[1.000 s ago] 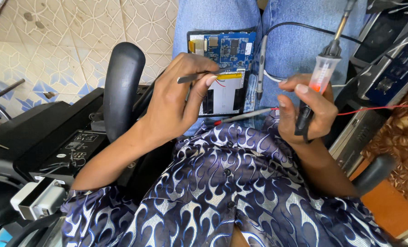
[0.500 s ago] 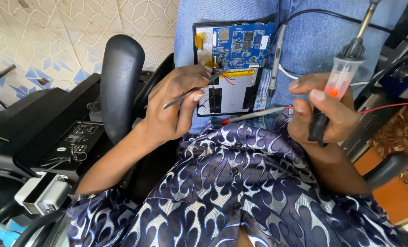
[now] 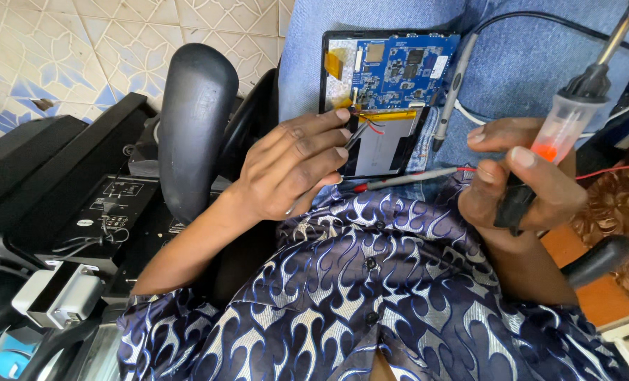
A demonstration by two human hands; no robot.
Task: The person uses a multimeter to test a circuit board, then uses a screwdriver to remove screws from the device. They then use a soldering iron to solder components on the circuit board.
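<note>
An opened tablet (image 3: 399, 70) lies on my blue-jeaned lap, its blue circuit board and silver battery (image 3: 385, 144) exposed. My left hand (image 3: 293, 166) grips metal tweezers (image 3: 353, 137) whose tips reach the red and black wires at the battery's top edge. My right hand (image 3: 523, 183) holds a soldering iron (image 3: 565, 116) with a clear and orange handle, its tip pointing up and away from the board. A red-tipped meter probe (image 3: 406, 180) lies across my lap between the hands. A grey probe (image 3: 452, 85) rests along the tablet's right edge.
A black chair armrest (image 3: 194, 120) stands left of my left hand. Black electronic equipment (image 3: 96, 212) sits at the left on a tiled floor. A second armrest (image 3: 600, 261) is at the right. A thin red wire (image 3: 611, 171) runs off to the right.
My left hand has slid right onto the tablet, bringing the tweezers to the battery wires. The view has shifted and my right hand with the iron sits slightly lower.
</note>
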